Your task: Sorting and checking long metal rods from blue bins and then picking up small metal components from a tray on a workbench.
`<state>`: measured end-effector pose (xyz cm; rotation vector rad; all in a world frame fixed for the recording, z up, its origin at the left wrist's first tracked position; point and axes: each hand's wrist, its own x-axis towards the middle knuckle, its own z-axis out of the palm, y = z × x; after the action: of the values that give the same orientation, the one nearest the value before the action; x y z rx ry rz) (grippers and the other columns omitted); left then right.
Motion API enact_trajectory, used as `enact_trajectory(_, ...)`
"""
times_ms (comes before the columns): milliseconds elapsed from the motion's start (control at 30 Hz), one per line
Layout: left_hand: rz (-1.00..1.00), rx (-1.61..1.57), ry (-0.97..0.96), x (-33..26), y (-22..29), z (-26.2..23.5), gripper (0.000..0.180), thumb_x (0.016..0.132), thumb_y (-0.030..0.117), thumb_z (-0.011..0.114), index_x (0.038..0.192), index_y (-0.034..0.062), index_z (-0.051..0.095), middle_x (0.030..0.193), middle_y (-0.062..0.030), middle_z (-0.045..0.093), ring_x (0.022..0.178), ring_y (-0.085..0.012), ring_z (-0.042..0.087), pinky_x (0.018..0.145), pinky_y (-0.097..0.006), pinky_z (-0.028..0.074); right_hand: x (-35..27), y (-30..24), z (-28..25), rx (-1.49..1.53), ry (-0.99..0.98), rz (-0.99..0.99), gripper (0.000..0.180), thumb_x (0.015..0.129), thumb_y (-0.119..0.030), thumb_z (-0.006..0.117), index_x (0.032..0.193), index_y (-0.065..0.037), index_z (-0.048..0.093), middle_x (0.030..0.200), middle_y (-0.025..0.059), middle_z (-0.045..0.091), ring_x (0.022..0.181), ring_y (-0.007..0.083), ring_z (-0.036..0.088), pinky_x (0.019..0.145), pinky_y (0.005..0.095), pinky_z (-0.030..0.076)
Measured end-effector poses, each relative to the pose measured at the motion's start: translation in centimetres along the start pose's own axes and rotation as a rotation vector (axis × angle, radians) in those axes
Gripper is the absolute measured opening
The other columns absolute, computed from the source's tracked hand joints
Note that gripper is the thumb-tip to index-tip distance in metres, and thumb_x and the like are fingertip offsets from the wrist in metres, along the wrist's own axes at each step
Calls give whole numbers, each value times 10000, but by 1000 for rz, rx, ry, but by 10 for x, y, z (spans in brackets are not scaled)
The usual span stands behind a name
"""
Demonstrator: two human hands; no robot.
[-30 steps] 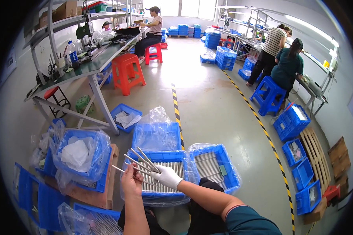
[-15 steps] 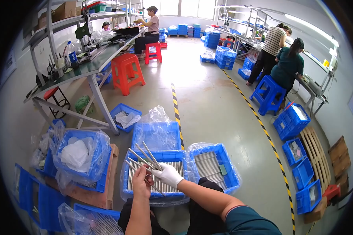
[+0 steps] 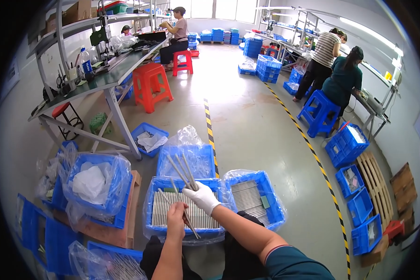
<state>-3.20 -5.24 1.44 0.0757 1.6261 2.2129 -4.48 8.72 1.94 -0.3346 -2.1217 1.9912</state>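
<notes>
In my right hand [image 3: 201, 199], which wears a white glove, several thin metal rods [image 3: 185, 169] are gripped, their far ends fanned out up and to the left. My bare left hand [image 3: 176, 220] is just below and left of it, its fingers closed on metal rods [image 3: 190, 223] that slant down to the right. How many rods the left hand grips I cannot tell. Both hands are over a plastic-lined blue crate [image 3: 150, 223] holding rows of similar rods. Right of it, another blue crate [image 3: 276, 215] has more rods and a small green tag [image 3: 265, 201].
A blue crate [image 3: 162, 164] with clear plastic stands behind. At left, crates with a white cloth [image 3: 92, 183] sit on a pallet [image 3: 134, 210]. A workbench [image 3: 102, 84] and red stool [image 3: 149, 84] are farther left. People sit and stand at benches; crates line the right side.
My hands have drawn slightly apart, the left lower and the right higher. The rods in my right hand have swung more upright and shifted right.
</notes>
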Motion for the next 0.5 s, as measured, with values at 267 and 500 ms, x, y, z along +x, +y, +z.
enact_trajectory(267, -344, -198, -175, -4, -7, 7, 241, 894, 287, 531, 794, 67, 539, 572, 27, 436, 459, -87, 387, 417, -241, 298, -12, -32, -11, 337, -130, 406, 244, 786, -287, 678, 797, -77, 554, 519, -31, 398, 387, 67, 322, 372, 234, 224)
enact_trajectory(500, -500, -160, -453, -19, -5, 10, 248, 882, 275, 556, 782, 49, 531, 629, -6, 454, 495, -80, 374, 447, -221, 311, 42, 16, -43, 422, 306, 205, 282, 777, -324, 666, 785, -74, 534, 595, 1, 490, 448, 122, 445, 413, 264, 348)
